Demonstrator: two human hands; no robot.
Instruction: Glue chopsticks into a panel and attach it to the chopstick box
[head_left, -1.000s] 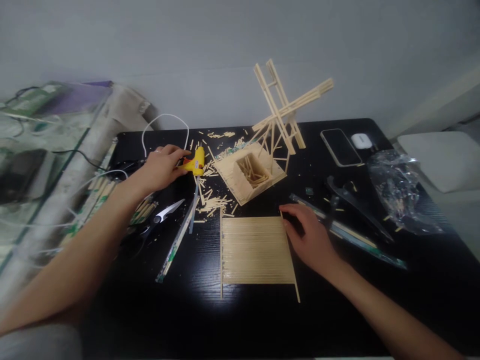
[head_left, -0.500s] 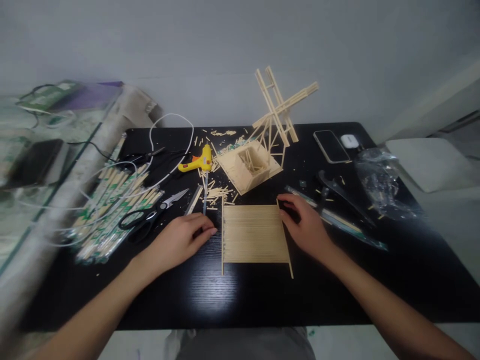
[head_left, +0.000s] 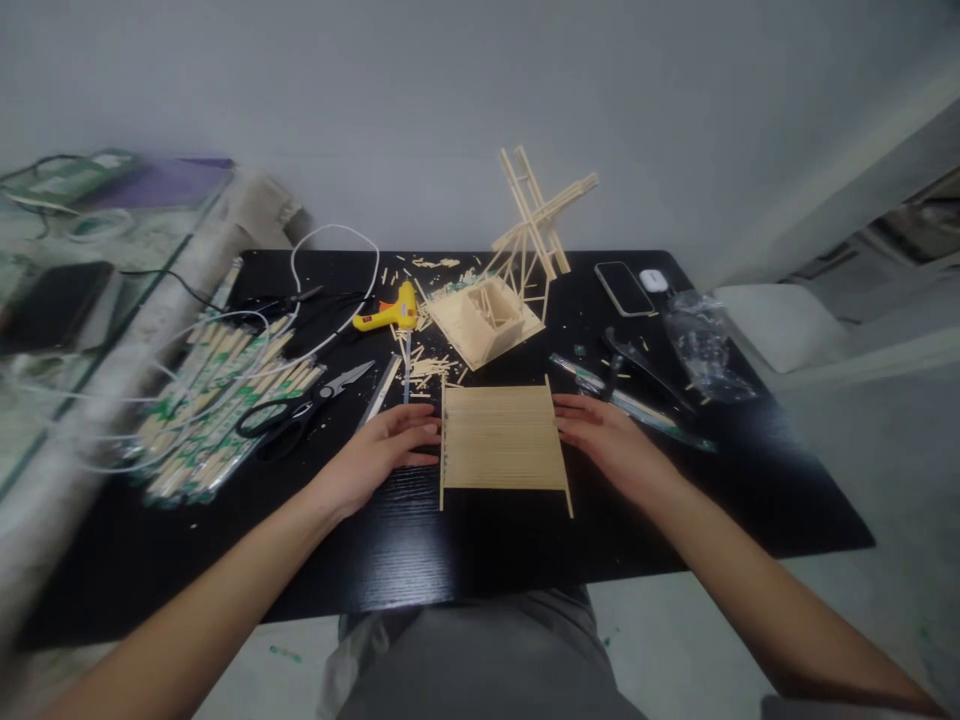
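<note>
Currently with the bare left hand [head_left: 386, 445] at the left edge of a flat, roughly square panel of thin pale wooden sticks [head_left: 502, 440] and the bare right hand [head_left: 611, 440] at its right edge, both with fingers loosely spread and open, too close to tell whether touching. Lying flat between both sets of fingertips, on the black wood-grain table [head_left: 495, 550], just below the centre of the frame. Marked, too blurrily to read, on the yellow plastic glue gun [head_left: 394, 308] left of centre, and in green on the clear-wrapped pale sticks [head_left: 217, 420] farther left.
</note>
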